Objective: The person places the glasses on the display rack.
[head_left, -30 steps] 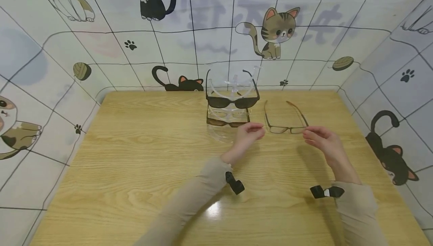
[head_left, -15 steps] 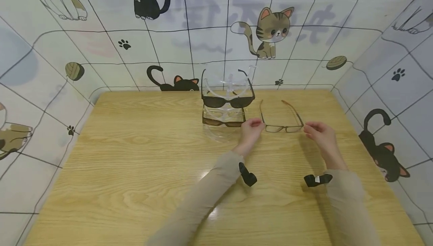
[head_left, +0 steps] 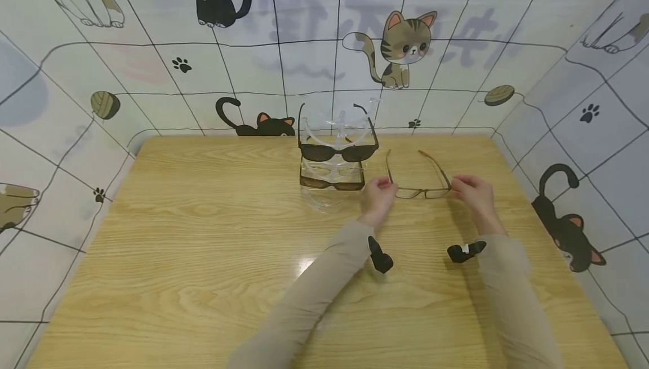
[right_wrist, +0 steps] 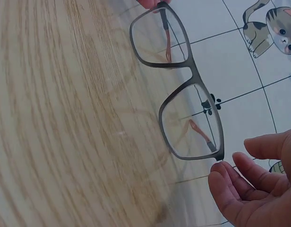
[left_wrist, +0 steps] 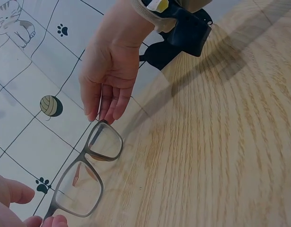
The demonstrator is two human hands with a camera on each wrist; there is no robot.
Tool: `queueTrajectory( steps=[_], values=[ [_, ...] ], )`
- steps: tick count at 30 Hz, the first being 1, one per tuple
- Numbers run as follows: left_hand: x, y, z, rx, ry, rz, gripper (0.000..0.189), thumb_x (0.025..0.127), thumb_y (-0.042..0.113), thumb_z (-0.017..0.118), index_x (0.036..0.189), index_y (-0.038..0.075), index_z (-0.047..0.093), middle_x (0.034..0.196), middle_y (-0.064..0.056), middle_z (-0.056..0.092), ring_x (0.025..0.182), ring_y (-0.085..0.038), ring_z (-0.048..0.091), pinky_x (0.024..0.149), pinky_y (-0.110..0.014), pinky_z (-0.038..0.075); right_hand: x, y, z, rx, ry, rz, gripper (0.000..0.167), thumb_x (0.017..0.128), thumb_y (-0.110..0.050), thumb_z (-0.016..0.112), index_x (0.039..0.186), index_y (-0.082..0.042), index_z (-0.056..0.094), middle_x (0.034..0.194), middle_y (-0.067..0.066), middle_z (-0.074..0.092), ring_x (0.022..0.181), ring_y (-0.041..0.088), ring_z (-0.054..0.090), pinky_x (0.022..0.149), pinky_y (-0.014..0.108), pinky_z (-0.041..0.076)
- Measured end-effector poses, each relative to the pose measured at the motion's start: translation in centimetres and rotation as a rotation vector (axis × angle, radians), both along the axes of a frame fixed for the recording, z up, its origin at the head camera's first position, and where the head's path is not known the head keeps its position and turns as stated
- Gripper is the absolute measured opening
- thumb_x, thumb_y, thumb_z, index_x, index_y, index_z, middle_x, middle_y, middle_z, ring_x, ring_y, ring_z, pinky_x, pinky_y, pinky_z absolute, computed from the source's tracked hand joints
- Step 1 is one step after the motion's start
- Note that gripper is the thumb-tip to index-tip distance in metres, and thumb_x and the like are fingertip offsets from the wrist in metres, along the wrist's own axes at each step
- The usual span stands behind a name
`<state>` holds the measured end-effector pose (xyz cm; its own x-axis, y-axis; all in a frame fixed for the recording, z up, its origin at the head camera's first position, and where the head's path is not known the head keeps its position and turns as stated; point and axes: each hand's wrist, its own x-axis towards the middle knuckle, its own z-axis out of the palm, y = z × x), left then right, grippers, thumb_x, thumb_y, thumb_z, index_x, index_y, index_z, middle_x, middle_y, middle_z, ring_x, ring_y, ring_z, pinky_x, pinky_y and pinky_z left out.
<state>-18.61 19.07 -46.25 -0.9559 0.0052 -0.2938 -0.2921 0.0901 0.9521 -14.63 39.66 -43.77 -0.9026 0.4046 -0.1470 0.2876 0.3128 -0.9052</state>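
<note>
A pair of eyeglasses [head_left: 423, 191] with a dark frame and brown-tipped temples stands unfolded right of the display stand, temples toward the back wall. My left hand [head_left: 377, 194] has its fingertips at the left front corner of the frame. On the other side, my right hand [head_left: 474, 193] brings its fingertips to the right corner by the hinge. In the right wrist view the right thumb [right_wrist: 266, 145] stays apart from the frame. The left thumb [left_wrist: 20, 191] likewise stands away from the fingers in the left wrist view.
Just left of my left hand, a clear display stand [head_left: 324, 203] carries black sunglasses [head_left: 334, 153], brown-tinted glasses [head_left: 332, 183] and a thin light pair [head_left: 334, 170] between them. The wooden table [head_left: 203, 256] meets a cat-patterned wall covering [head_left: 309, 65] behind and at the sides.
My left hand has moved from in front of the stand to the glasses' left corner. My right hand has come closer to the right corner. The head view has shifted slightly.
</note>
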Motion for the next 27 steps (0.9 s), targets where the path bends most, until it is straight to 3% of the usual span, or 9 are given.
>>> queueTrajectory(
  steps=[4,8,15,22,27],
  values=[
    [-0.4,0.5,-0.2,0.069,-0.022,0.036,0.018,0.084,0.012,0.067,0.102,0.008,0.066,0.091,0.000,0.064,0.083,-0.015,0.061,0.073,-0.027,0.052,-0.4,0.7,-0.7,-0.083,-0.013,0.003,0.040,0.093,-0.025,0.058,0.122,0.003,0.056,0.091,-0.008,0.057,0.077,-0.001,0.060,0.070,0.014,0.050],
    [-0.6,0.9,-0.5,0.098,-0.040,0.065,0.016,0.084,0.008,0.067,0.099,0.006,0.067,0.087,-0.001,0.064,0.081,-0.015,0.061,0.071,-0.027,0.052,-0.7,0.9,-1.0,-0.151,-0.024,-0.008,0.024,0.093,-0.021,0.059,0.110,-0.004,0.061,0.081,-0.012,0.061,0.074,-0.001,0.062,0.068,0.014,0.052],
    [-0.6,1.1,-0.3,0.119,-0.053,0.083,0.014,0.082,0.006,0.067,0.096,0.006,0.068,0.082,-0.001,0.064,0.075,-0.014,0.060,0.067,-0.026,0.052,-0.8,0.8,-0.9,-0.257,-0.048,-0.040,0.020,0.095,-0.009,0.052,0.112,0.002,0.053,0.074,-0.012,0.061,0.069,-0.001,0.061,0.068,0.014,0.053],
    [-0.3,1.1,0.4,0.125,-0.052,0.099,0.015,0.079,0.004,0.068,0.094,0.005,0.070,0.079,0.000,0.063,0.071,-0.011,0.058,0.063,-0.024,0.050,-0.2,0.8,-0.7,-0.352,-0.035,-0.056,0.006,0.094,-0.006,0.054,0.099,-0.007,0.057,0.073,-0.009,0.062,0.065,0.002,0.062,0.066,0.015,0.054],
    [-0.2,1.2,0.6,0.136,-0.043,0.102,0.015,0.078,0.003,0.068,0.093,0.005,0.070,0.077,0.001,0.063,0.069,-0.010,0.057,0.062,-0.022,0.048,0.7,0.9,0.0,-0.457,0.024,-0.052,0.011,0.093,-0.005,0.056,0.090,-0.013,0.063,0.076,-0.005,0.064,0.067,0.004,0.063,0.067,0.016,0.054]
  ],
)
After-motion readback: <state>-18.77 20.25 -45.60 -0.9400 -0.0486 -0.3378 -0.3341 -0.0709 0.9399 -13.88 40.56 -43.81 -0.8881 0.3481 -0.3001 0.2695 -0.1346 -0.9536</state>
